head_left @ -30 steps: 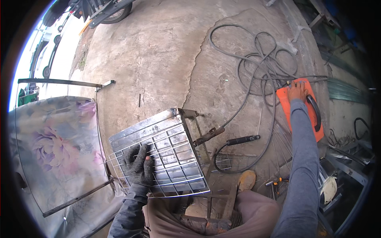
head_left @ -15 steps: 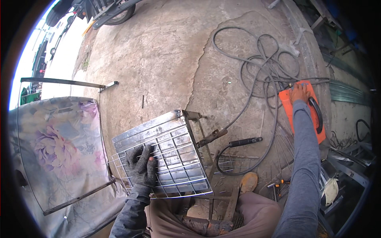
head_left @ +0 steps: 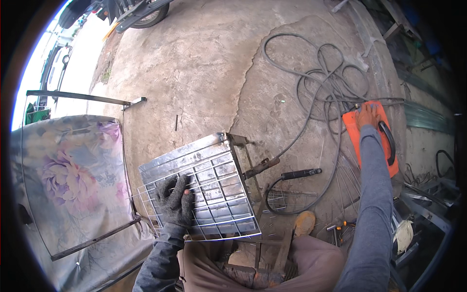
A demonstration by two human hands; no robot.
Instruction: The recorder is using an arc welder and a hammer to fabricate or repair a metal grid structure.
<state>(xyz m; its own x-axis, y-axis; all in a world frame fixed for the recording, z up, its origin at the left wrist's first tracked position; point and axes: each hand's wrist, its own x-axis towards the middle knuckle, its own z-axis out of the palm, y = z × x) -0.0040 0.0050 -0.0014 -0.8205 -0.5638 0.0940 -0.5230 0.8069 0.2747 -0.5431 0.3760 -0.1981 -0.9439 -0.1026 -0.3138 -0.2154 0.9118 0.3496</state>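
A cracked concrete floor fills the view, bright daylight at its far left edge and the wheel of a parked vehicle at the top.

Low in the middle, just ahead of the person's knees, sits a metal grid frame: shiny sheet-metal slats under a thin wire mesh, tilted with one corner toward the top. The left hand, in a dark knitted glove, lies on the frame's lower left part with its fingers curled through the wire, clamped on it. A rusty angle-iron bracket adjoins the frame's right edge, and a welding electrode holder with a black handle lies on the floor just right of that, its cable looping back toward the frame.

Well to the right of the frame, the right hand, bare and at the end of a grey sleeve, rests on top of an orange welding machine with a black carry handle; whether its fingers grip anything cannot be told. Grey cables coil on the floor above and right of the frame. Left of the frame stands a metal-framed panel covered in floral cloth. A brown shoe tip shows below the frame's right corner.
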